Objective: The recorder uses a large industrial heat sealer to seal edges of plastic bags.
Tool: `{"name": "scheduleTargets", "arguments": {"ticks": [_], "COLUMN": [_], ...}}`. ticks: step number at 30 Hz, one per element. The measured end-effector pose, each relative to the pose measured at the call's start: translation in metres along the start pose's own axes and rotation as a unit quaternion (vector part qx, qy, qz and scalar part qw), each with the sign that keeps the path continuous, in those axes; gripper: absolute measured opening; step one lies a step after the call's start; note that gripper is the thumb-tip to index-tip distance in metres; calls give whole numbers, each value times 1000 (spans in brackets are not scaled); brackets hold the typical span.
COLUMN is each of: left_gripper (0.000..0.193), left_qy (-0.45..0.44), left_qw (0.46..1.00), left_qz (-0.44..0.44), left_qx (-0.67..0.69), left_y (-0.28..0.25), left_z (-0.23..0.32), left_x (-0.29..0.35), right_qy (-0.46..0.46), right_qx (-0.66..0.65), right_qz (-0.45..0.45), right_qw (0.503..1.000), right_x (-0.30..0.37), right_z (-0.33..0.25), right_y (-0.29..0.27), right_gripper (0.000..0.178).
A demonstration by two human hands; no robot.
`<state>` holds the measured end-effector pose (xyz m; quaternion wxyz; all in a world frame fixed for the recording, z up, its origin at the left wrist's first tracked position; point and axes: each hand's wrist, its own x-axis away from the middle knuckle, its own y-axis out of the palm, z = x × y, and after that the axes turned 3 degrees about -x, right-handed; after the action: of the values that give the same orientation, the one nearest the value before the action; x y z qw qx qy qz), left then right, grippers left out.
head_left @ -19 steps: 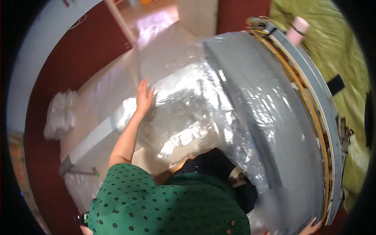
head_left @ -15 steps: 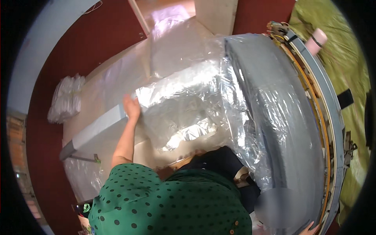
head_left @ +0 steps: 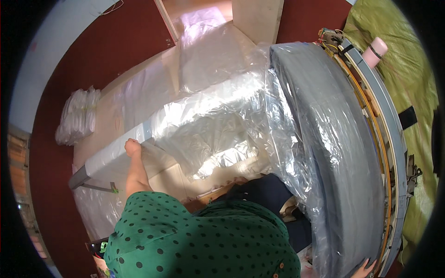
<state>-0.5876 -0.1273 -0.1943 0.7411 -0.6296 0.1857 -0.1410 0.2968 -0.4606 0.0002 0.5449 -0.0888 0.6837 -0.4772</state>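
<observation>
My left hand (head_left: 133, 147) is closed in a loose fist at the long pale bar (head_left: 111, 156), just left of the plastic's end. Whether anything is inside the fingers is hidden. Crumpled clear plastic sheeting (head_left: 208, 132) drapes over the bar's right part and stretches to a long grey padded surface (head_left: 315, 92) on the right, also covered in clear film. At the lower right, my right hand (head_left: 364, 268) is only partly in view. Its fingers are spread against the grey surface's near edge.
Stacked clear plastic bags (head_left: 79, 116) lie on the floor by the dark red wall (head_left: 51, 185). More clear sheets (head_left: 208, 60) lie toward the doorway. Along the right run a curved metal rail (head_left: 384, 106) with wiring, a pink roll (head_left: 375, 51) and a yellow-green tarp (head_left: 417, 69).
My left hand has moved left and nearer along the bar, away from the plastic's end, and its fingers have curled in. My right hand has stayed at the lower right edge.
</observation>
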Motion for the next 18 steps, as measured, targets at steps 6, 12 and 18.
{"name": "scheduleTargets", "arguments": {"ticks": [6, 12, 18], "left_gripper": [14, 16, 25], "left_qy": [-102, -99, 290], "left_qw": [972, 880, 635], "left_qz": [133, 84, -405], "left_qx": [168, 457, 591], "left_y": [29, -4, -117], "left_z": [-56, -22, 222], "left_x": [-56, -74, 129], "right_qy": [62, 47, 75], "right_qx": [-71, -60, -266], "right_qz": [-3, -9, -137], "right_qw": [996, 997, 951], "right_x": [11, -1, -62], "right_z": [6, 8, -83], "right_y": [-7, 11, 45], "right_gripper": [44, 42, 31]}}
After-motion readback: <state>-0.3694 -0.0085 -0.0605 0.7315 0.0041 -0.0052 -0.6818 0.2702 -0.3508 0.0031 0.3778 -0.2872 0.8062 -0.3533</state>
